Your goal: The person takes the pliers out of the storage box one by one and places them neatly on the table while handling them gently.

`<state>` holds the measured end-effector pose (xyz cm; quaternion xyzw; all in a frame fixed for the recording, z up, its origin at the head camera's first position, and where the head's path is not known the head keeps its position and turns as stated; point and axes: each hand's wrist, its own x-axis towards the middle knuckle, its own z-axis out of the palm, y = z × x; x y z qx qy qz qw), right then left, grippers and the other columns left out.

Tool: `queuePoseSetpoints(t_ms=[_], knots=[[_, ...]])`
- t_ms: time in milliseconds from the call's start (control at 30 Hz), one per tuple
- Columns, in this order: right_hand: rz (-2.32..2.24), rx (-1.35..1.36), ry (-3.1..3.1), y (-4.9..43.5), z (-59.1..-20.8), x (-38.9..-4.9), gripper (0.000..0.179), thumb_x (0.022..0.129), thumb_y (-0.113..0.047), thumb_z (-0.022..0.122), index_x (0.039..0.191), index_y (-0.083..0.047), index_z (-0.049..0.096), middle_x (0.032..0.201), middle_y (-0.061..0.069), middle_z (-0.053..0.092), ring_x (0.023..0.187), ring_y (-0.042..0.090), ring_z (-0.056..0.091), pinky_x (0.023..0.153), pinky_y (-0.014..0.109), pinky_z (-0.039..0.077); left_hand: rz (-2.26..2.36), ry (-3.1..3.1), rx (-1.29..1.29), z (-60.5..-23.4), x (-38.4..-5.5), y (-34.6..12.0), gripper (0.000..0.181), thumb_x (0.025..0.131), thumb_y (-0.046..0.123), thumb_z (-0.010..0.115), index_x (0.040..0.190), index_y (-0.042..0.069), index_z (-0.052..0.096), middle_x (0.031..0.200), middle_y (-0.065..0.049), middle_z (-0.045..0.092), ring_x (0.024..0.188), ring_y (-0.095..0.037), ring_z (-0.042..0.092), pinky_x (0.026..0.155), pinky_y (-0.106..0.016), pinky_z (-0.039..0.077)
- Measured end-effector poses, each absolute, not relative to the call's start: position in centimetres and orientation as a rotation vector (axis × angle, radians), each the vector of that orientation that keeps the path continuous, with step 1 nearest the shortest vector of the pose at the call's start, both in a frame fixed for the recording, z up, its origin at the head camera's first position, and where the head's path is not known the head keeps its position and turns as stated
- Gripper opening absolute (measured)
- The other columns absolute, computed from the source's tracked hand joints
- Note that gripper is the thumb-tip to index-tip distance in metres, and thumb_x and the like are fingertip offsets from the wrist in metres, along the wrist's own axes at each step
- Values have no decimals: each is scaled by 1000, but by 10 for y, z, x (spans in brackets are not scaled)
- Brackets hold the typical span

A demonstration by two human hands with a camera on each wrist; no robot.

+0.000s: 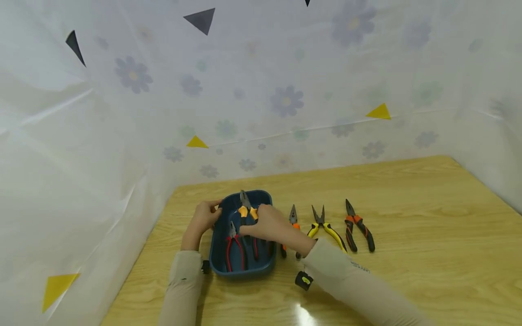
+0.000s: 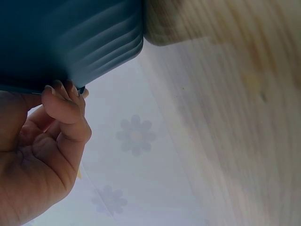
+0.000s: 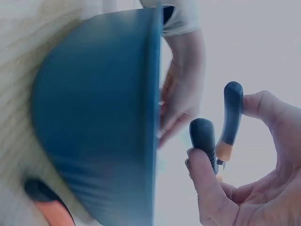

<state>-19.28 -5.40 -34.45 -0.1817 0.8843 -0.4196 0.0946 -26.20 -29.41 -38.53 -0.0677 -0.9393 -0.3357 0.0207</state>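
A dark blue basin (image 1: 244, 274) stands on the wooden table. At its far left rim my left hand (image 1: 204, 217) grips the edge; the left wrist view shows the curled fingers (image 2: 63, 106) and thumb pinching the rim. My right hand (image 1: 267, 224) holds combination pliers (image 1: 244, 210) with black and yellow-orange handles above the basin, jaws toward the far end. In the right wrist view, thumb and fingers press on the two spread handles (image 3: 232, 113). Inside the basin lie pliers with red and black handles (image 1: 229, 253), and another red handle (image 1: 255, 249) shows partly under my right hand.
Right of the basin lie orange-handled pliers (image 1: 293, 215), partly covered by my right hand, yellow-and-black long-nose pliers (image 1: 336, 237), and orange-and-black pliers (image 1: 350, 226). Flower-printed sheeting (image 1: 244, 99) hangs behind and left of the table.
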Motion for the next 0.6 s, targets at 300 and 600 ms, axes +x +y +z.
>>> queuePoseSetpoints(t_ms=[300,600], knots=[[-1282,-438,2737,-11,-333,-185,49,81,-37,75,66,-13,36,56,-2,26,43,11,21,43,25,21,-1041,-2901,-238,-384,-260,-296,41,95,5,54,136,-3,52,53,-7,48,39,-25,51,47,-46,52],[-1228,-336,2836,23,-335,-187,42,81,-37,74,78,-3,50,59,-1,29,45,11,24,44,24,22,-1037,-2904,-214,-383,-258,-301,41,95,6,55,136,-2,53,54,-7,49,39,-24,50,50,-48,53]])
